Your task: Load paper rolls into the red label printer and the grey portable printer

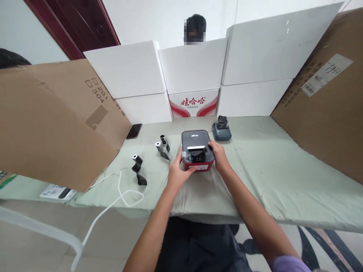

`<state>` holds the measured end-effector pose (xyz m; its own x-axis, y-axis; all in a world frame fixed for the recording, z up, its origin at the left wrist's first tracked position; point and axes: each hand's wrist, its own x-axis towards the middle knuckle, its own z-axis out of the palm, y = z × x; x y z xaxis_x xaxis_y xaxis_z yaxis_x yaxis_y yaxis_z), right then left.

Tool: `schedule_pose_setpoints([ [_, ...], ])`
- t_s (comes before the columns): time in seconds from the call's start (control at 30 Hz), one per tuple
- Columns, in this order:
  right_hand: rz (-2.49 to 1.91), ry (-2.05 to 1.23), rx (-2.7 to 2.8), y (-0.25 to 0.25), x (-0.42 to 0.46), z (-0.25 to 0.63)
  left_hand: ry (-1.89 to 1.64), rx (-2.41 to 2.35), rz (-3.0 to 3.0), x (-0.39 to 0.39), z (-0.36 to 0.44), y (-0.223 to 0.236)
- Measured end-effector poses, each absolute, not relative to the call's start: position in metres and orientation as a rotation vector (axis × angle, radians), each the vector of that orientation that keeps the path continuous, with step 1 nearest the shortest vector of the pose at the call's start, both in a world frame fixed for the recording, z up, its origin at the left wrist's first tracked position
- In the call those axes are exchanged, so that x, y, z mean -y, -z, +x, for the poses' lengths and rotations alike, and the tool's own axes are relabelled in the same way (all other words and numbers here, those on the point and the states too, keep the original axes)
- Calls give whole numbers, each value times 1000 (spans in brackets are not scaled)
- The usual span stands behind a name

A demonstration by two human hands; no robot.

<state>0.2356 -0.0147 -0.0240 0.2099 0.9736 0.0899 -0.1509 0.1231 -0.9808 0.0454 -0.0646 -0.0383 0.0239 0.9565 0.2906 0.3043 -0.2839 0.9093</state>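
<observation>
A small receipt printer (pixel 195 140) with a black top and red lower body is on the green cloth in front of me. White paper shows at the slot in its lid, and a dark strip sticks out just below. My left hand (pixel 179 172) grips its left side and front corner, thumb along the front edge. On the opposite side, my right hand (pixel 219 154) has its fingers closed against the printer. To the left lie a partly unrolled paper roll (pixel 136 163) with a dark outer side and two more small rolls (pixel 162 142).
A smaller dark printer (pixel 222 133) stands behind on the right. A phone (pixel 134 131) lies at the back left, and a white cable (pixel 120 194) runs over the front edge. White boxes (pixel 194 71) and cardboard sheets (pixel 56 121) wall the table. Someone's head shows behind.
</observation>
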Motion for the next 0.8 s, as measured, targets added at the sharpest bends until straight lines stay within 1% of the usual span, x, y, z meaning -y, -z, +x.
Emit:
schedule_pose_setpoints([
  [0.17, -1112, -963, 878, 18, 25, 287, -1233, -1214, 1783, 64, 90, 21],
  [0.37, -1164, -839, 599, 16, 28, 378, -1149, -1024, 1880, 47, 180, 20],
  [0.57, -1262, -829, 436, 12, -1, 452, -1056, -887, 1876, 9, 252, 18],
  [0.67, -1254, -787, 448, 11, -21, 471, -1067, -849, 1848, -9, 274, 19],
  [0.8, -1282, -826, 490, 12, -46, 485, -1096, -894, 1798, -26, 289, 27],
])
